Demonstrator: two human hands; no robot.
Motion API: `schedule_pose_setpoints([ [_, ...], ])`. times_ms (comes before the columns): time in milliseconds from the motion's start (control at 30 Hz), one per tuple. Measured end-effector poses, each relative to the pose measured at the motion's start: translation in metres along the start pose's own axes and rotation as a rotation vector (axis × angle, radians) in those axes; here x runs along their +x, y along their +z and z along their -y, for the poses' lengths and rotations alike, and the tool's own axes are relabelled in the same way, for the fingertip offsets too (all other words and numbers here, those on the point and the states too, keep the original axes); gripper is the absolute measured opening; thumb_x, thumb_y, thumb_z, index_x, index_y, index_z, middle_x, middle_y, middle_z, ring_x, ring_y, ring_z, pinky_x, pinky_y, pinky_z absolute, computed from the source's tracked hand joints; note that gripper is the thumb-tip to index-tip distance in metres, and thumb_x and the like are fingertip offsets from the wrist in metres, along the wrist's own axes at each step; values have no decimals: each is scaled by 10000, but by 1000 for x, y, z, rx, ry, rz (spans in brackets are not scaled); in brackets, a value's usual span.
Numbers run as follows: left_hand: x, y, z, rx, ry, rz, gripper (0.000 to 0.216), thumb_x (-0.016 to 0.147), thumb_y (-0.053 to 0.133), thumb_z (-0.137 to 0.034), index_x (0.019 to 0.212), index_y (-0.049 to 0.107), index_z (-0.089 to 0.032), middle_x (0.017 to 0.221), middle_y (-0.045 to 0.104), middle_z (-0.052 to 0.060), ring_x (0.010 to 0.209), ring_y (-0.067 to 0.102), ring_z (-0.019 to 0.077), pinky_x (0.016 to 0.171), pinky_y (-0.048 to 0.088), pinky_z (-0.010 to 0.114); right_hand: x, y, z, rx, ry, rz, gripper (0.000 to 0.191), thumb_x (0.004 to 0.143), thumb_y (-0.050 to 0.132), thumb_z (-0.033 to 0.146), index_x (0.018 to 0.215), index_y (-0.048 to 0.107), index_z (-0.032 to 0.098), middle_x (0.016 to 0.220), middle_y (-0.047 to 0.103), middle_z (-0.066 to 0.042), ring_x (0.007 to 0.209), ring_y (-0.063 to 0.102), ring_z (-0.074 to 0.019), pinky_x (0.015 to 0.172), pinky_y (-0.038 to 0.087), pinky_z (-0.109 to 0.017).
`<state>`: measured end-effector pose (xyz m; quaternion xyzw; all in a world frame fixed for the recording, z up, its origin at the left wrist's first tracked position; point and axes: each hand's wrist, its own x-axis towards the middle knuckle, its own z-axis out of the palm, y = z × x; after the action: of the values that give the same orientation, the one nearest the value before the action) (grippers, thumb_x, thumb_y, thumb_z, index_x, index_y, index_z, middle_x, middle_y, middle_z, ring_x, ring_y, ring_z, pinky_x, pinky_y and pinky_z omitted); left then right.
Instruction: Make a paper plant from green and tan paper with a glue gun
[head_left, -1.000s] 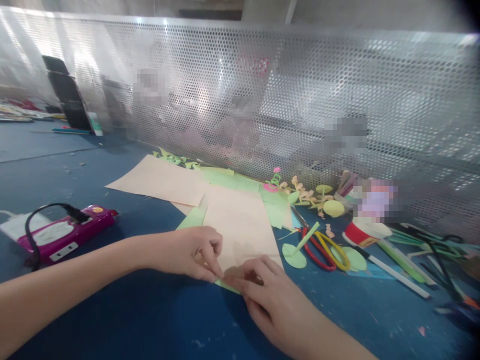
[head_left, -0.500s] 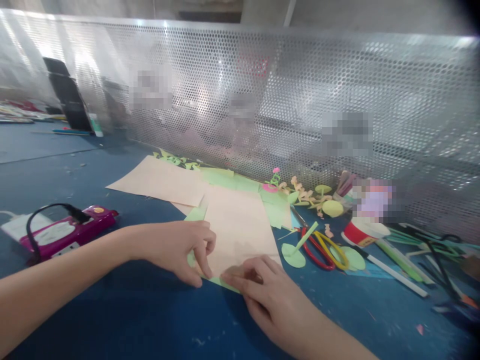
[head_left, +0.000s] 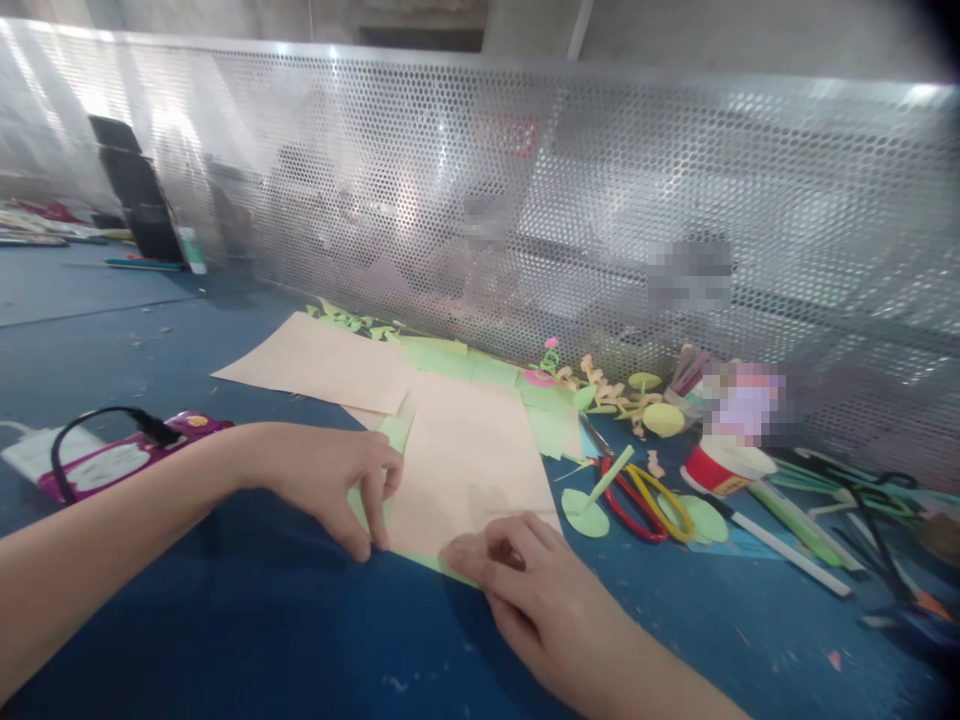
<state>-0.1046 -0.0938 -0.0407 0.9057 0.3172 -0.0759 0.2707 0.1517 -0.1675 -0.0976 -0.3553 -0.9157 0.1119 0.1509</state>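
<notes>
A peach sheet of paper (head_left: 472,450) lies on the blue table over green paper, whose strip (head_left: 427,563) shows along the near edge. My left hand (head_left: 330,485) is at the near left corner, its thumb and index finger close together on the papers' edge. My right hand (head_left: 532,580) pinches the near edge farther right, fingertips pressed together on the papers. Between the two hands the green strip lies exposed. Another peach sheet (head_left: 322,360) spreads out at the upper left.
Right of the paper lie scissors (head_left: 634,515) with red and yellow handles, green paper cutouts (head_left: 585,512), a white pen (head_left: 791,555) and a red-and-white paper cup (head_left: 724,465). A magenta power strip (head_left: 112,465) sits left. A perforated metal screen (head_left: 420,190) stands behind.
My left hand has slid left along the near edge to the corner, away from my right hand, uncovering more of the green strip. My right hand has stayed nearly still.
</notes>
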Motion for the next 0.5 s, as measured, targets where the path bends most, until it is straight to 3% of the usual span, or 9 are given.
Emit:
schedule_pose_setpoints([
  [300,1,2,-1,-27,-37,-26,228,667,628,-450,814,719,-302,841,541,21,779,502,155,729,350,234,-8,-9,-11,-96,-112,36,380,790,445,110,1142,506,241,1026,551,-65,977,478,-182,848,409,-351],
  [500,0,2,0,-15,-61,-4,221,690,608,-454,835,711,-322,852,562,15,801,522,155,731,357,232,-12,-20,-22,-190,-137,53,253,761,454,103,965,583,181,902,580,-59,909,492,-179,830,386,-345],
])
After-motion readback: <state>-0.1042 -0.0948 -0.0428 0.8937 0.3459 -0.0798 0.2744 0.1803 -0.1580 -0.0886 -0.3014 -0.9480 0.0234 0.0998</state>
